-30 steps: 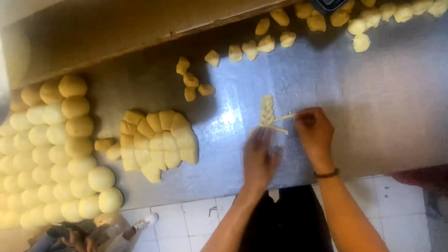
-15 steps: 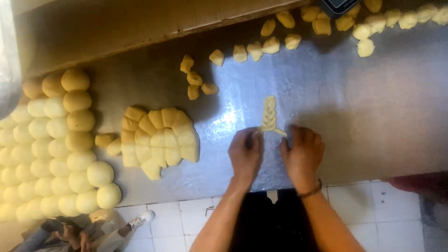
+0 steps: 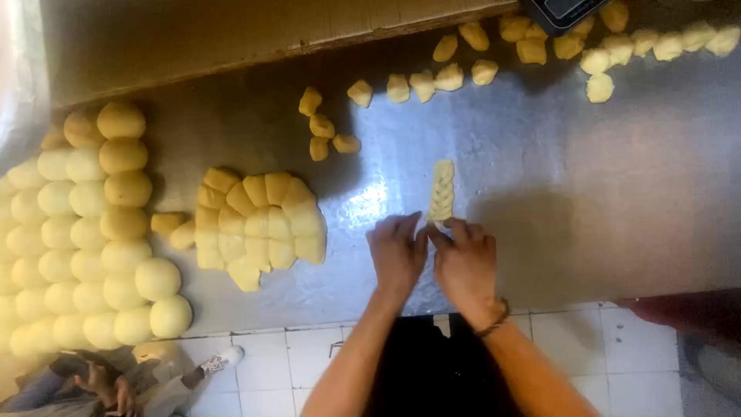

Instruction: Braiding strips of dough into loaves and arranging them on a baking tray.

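Pinching shut the near end of a braided dough strip (image 3: 441, 191) on the steel table (image 3: 602, 177), left hand (image 3: 396, 251) and right hand (image 3: 465, 261) fingertips narrow; tucking probably next.

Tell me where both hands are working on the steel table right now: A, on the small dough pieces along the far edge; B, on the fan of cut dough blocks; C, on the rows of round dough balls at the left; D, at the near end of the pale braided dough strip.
D: the left hand and right hand meet at the near end of the pale braided dough strip, apart from the other dough.
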